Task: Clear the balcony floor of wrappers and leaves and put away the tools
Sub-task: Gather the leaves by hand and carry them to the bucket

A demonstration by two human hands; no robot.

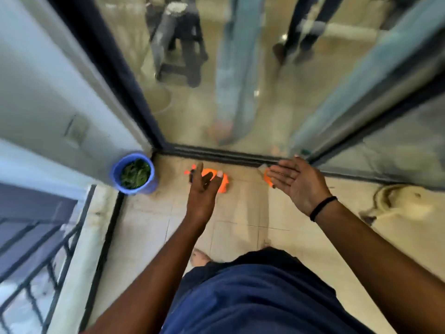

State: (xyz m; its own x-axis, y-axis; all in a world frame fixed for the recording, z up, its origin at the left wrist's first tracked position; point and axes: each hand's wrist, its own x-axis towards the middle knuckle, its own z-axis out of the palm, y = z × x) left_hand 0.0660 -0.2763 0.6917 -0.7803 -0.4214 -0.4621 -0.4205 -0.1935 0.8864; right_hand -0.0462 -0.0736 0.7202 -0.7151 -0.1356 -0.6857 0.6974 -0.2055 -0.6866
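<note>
the glass sliding door [240,92] is filling the upper half of the view, reflecting blurred legs and a dark stool, with its dark track [216,154] running along the tiled balcony floor [240,213]. the person is standing over the tiles in dark blue clothing [252,297], both bare arms reaching forward and down. a blue bucket [133,173] is sitting in the corner by the wall, just left of the track end, holding green leaves [135,174]. the left hand [202,189] is hanging above an orange tool [222,183] lying on the floor near the track — fingers loosely spread, gripping nothing. the right hand [296,182] is turning palm up, fingers straight and empty, a black band [322,208] on its wrist, partly covering a second orange object [266,177] — too blurred to identify.
</note>
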